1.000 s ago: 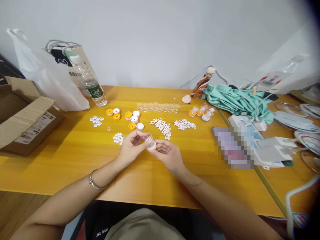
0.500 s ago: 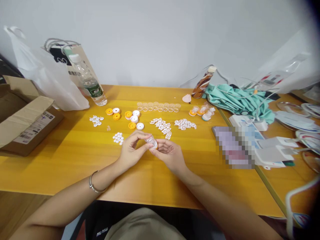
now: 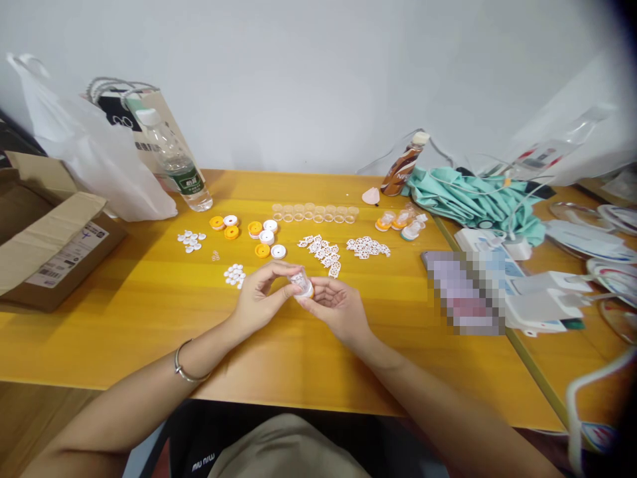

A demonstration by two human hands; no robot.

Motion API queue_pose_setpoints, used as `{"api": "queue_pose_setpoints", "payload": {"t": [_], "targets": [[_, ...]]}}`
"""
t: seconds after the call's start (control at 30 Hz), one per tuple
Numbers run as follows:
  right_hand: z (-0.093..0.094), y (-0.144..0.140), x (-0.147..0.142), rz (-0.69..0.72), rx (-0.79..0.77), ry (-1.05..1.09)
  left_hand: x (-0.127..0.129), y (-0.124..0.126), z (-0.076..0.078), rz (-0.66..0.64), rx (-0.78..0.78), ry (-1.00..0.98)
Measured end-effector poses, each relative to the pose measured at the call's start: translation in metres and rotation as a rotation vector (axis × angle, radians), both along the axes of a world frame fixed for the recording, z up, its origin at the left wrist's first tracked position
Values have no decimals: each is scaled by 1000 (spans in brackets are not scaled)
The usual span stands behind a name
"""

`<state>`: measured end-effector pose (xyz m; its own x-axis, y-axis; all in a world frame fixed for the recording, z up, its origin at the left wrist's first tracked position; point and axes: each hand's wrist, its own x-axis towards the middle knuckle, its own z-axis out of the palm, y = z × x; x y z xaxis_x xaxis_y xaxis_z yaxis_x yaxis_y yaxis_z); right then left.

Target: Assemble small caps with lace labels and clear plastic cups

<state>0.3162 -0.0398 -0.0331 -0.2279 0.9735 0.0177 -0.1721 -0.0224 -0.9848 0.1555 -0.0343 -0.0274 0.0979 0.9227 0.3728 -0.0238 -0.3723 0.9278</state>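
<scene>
Between both hands is a small clear plastic capsule [image 3: 301, 284] with an orange and white base, tilted above the table. My left hand [image 3: 263, 292] grips its clear end between thumb and fingers. My right hand [image 3: 341, 307] pinches the base end with thumb and fingertips. Just beyond the hands lie white lacy plastic pieces [image 3: 323, 252] and a second group of white lacy pieces [image 3: 368, 247]. Round orange and white caps [image 3: 263, 250] sit behind my left hand, and small white discs [image 3: 233, 273] lie to its left. Clear cups [image 3: 316, 212] stand in rows farther back.
On the left are a cardboard box [image 3: 54, 245], a white plastic bag [image 3: 99, 153] and a water bottle [image 3: 184, 172]. Capsules with coloured bases [image 3: 413, 228], a brown drink bottle [image 3: 403, 166], teal fabric [image 3: 478, 202], a blurred phone [image 3: 460, 292] and chargers [image 3: 542, 299] occupy the right.
Both hands keep their hold on the capsule and stay in nearly the same place. The clear end now stands slightly more upright, with more of it showing between the fingers.
</scene>
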Motion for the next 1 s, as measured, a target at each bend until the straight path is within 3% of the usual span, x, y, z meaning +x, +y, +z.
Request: {"api": "queue_pose_setpoints", "payload": {"t": [0.5, 0.63, 0.9, 1.0], "targets": [[4, 4, 2, 71, -101, 59, -8, 4, 9, -300, -200, -106], [3, 4, 2, 84, -145, 63, -9, 6, 7, -250, -211, -85], [1, 1, -1, -11, -59, 10, 6, 2, 0, 37, -122, -145], [1, 2, -1, -7, -69, 19, 6, 1, 1, 24, -131, -132]]}}
